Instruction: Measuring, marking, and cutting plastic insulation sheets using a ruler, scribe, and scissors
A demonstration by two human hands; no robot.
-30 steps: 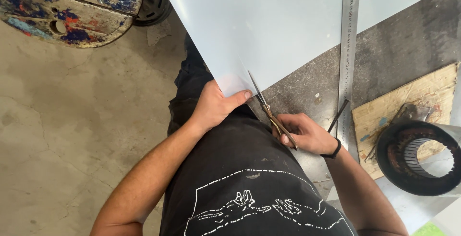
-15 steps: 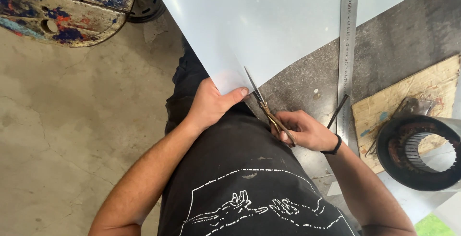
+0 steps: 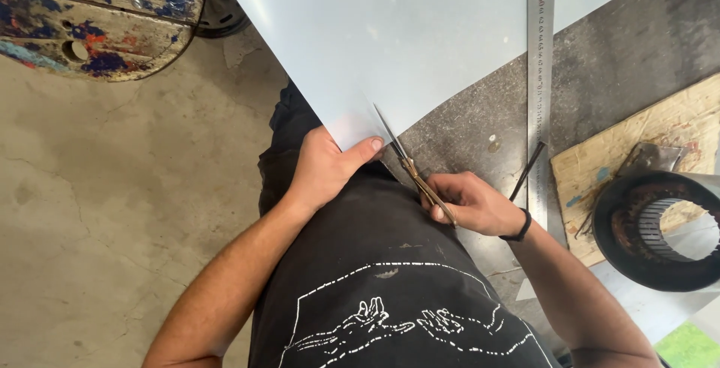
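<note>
A large pale blue sheet (image 3: 420, 46) lies across a dark grey table (image 3: 622, 61) and overhangs its near edge. My left hand (image 3: 326, 169) pinches the sheet's near corner, thumb on top. My right hand (image 3: 472, 203) grips a pair of scissors (image 3: 409, 166) with worn brown handles. The blades point up and left and lie against the sheet's lower edge, right beside my left thumb. A dark band sits on my right wrist.
A long steel ruler (image 3: 540, 76) lies upright across the sheet and table. A thin black pencil (image 3: 527, 171) rests by it. At right, a plywood board (image 3: 645, 143) carries a rusty round motor stator (image 3: 660, 229). A paint-spattered wooden spool (image 3: 97, 16) stands on the concrete floor.
The view has shifted slightly. Both hands keep their grips; the scissors stay at the sheet's edge, blades reaching a little further along it.
</note>
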